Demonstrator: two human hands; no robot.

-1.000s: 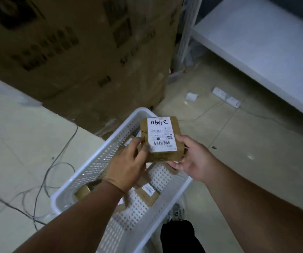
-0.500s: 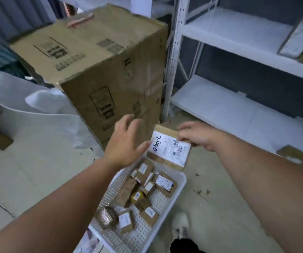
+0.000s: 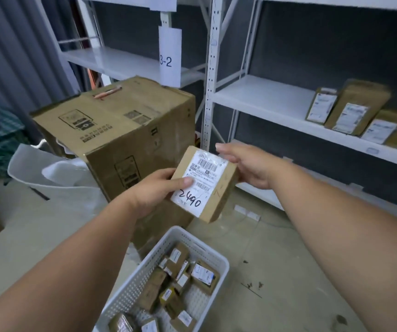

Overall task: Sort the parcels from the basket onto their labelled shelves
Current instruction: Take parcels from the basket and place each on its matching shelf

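One small brown parcel (image 3: pixel 204 184) was held up in front of the person, above the floor and over the far end of the white basket (image 3: pixel 130 287). Its white label carried barcodes and the handwritten number 2490. Two bare hands were on it. The left hand (image 3: pixel 152 190) gripped the parcel's left edge, the thumb pressed flat on the label and the other fingers curled round behind it. The right hand (image 3: pixel 247 164) met the parcel at its upper right corner with fingers held straight and close together; whether they gripped the corner or only touched it could not be told.

The one basket stood on the floor below the hands and held a loose heap of small brown parcels (image 3: pixel 173 283), at least a dozen, most with white labels; an exact count could not be made.

One large cardboard box (image 3: pixel 111 130) stood behind the left hand, with an orange pen (image 3: pixel 107 92) lying on its top. White metal shelves (image 3: pixel 259 97) stood behind. Four or five labelled parcels (image 3: pixel 357 113) rested on the middle shelf at the right, their edges blurred. One hanging white tag (image 3: pixel 170 58) read 3-2.
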